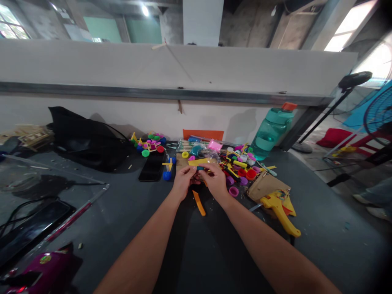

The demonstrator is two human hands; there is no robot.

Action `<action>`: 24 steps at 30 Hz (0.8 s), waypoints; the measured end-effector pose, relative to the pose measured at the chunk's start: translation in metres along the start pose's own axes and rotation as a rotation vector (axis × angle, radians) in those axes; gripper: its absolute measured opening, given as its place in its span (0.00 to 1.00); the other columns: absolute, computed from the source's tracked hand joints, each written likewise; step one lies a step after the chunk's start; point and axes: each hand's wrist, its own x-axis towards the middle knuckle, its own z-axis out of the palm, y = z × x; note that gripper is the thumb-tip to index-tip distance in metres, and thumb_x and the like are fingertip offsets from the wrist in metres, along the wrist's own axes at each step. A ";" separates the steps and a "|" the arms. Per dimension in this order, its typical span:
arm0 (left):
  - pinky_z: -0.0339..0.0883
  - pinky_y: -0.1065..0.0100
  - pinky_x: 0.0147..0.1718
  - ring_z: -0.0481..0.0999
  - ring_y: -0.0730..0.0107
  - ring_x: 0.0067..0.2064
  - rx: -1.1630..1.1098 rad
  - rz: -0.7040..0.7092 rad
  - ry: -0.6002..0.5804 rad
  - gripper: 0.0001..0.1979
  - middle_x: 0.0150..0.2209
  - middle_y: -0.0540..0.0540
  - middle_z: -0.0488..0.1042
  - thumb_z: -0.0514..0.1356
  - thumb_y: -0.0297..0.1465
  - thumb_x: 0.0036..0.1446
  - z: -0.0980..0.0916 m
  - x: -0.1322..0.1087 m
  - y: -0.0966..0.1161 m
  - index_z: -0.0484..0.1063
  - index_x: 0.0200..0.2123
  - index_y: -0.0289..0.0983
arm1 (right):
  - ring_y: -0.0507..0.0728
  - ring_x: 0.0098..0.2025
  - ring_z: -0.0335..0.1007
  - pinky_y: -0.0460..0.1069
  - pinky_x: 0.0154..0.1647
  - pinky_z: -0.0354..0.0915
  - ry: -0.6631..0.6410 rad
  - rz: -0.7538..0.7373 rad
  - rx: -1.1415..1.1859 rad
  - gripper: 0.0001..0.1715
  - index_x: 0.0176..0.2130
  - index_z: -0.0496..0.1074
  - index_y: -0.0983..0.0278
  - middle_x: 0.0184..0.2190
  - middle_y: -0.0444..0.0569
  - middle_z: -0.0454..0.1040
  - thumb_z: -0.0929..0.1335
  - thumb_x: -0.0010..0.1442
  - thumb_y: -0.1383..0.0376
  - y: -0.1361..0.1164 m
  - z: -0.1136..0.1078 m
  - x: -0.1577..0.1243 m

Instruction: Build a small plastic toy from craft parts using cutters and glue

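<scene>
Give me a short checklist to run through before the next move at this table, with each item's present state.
Yellow stick held between left hand and right hand: ok.
Blue-green piece at the fingers, firmly attached to the stick: cannot tell.
Orange stick lying near the hands, not touching them: ok.
Yellow glue gun on the table, within reach of the right hand: ok.
Glue gun switched on and hot: cannot tell.
Working room beside the right hand, with bottle caps crowded there: not ok.

Yellow craft stick [199,162], teal water bottle [269,132]
</scene>
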 end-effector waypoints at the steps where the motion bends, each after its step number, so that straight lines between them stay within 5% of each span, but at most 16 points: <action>1: 0.69 0.73 0.20 0.69 0.77 0.22 -0.007 -0.004 -0.006 0.15 0.21 0.51 0.69 0.64 0.40 0.43 0.000 0.000 0.000 0.71 0.27 0.33 | 0.55 0.40 0.69 0.48 0.35 0.67 0.001 0.000 0.004 0.10 0.38 0.74 0.59 0.36 0.48 0.72 0.67 0.54 0.64 0.000 0.000 0.000; 24: 0.69 0.73 0.20 0.68 0.77 0.22 -0.068 -0.021 -0.027 0.14 0.20 0.50 0.69 0.65 0.38 0.43 -0.002 0.001 0.001 0.71 0.27 0.32 | 0.56 0.41 0.69 0.49 0.35 0.67 0.005 -0.013 0.046 0.09 0.37 0.75 0.58 0.36 0.48 0.73 0.68 0.52 0.64 -0.001 0.001 0.000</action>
